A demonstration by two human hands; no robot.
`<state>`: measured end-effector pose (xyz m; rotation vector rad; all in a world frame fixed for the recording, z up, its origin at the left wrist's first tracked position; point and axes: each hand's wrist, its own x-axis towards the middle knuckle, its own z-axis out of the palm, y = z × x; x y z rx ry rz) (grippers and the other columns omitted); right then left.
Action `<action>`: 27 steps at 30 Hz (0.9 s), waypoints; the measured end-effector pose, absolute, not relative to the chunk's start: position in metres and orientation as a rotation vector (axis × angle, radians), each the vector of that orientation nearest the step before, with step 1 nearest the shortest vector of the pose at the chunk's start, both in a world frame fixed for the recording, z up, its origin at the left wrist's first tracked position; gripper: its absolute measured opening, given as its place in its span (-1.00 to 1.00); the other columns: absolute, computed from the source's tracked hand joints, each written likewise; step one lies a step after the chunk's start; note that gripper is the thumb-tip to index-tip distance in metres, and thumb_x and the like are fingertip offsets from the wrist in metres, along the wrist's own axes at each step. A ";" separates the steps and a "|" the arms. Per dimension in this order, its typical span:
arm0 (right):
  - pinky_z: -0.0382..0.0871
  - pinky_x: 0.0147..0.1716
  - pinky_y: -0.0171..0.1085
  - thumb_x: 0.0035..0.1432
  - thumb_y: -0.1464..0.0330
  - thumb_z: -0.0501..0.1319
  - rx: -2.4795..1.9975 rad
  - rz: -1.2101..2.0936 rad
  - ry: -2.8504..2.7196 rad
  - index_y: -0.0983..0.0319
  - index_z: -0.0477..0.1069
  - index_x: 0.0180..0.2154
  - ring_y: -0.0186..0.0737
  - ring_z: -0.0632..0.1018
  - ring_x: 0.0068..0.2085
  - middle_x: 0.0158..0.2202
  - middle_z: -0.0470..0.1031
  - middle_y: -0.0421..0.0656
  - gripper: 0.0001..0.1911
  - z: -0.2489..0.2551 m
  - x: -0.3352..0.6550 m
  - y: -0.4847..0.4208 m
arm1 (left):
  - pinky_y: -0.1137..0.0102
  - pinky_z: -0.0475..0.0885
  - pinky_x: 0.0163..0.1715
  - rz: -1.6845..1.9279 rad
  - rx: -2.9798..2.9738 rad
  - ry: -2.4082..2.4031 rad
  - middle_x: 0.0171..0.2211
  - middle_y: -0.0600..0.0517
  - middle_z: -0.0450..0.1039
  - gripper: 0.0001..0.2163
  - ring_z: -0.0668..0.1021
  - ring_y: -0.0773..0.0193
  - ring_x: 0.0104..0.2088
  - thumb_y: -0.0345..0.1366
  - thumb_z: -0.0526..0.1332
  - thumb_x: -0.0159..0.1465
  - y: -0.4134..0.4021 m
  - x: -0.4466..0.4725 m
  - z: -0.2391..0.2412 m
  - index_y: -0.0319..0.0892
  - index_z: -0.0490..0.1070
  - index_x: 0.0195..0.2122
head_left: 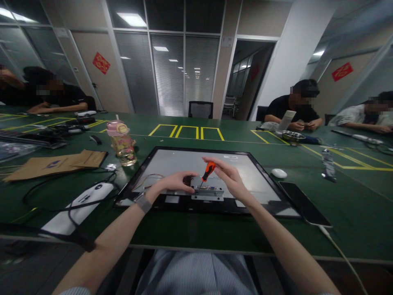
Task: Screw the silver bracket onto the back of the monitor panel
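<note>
A screwdriver (pixel 208 171) with an orange and black handle leans in my right hand (pixel 229 177), between the thumb and the outstretched fingers. Its shaft points down to the left part of a metal bracket (pixel 208 196) carrying several connector ports. My left hand (pixel 178 182) grips the left end of this bracket, thumb at the near side and fingers behind it. The bracket sits at the near edge of a flat display panel (pixel 245 164) with a black frame, lying with its grey metal back up. The tip of the screwdriver is too small to make out.
Left of the panel are a drink bottle (pixel 121 143), brown paper bags (pixel 58 164), and a white power strip (pixel 80 205) with black cables. On the right lie a white oval case (pixel 279 173) and a phone (pixel 302 203) with its cable. Other people sit across the green table (pixel 190 229).
</note>
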<state>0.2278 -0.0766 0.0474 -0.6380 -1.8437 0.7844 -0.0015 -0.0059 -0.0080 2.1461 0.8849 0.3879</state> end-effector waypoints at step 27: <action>0.34 -0.19 -0.15 0.13 0.35 0.20 -0.758 0.413 -1.648 0.14 0.46 -0.23 -0.19 0.43 -0.21 -0.29 0.36 -0.15 -0.86 0.033 0.220 -0.072 | 0.26 0.19 0.15 0.367 2.131 0.913 0.17 0.01 0.24 -0.30 0.32 0.09 0.15 -0.06 0.35 -0.01 -0.008 -0.002 -0.004 -0.07 0.20 0.16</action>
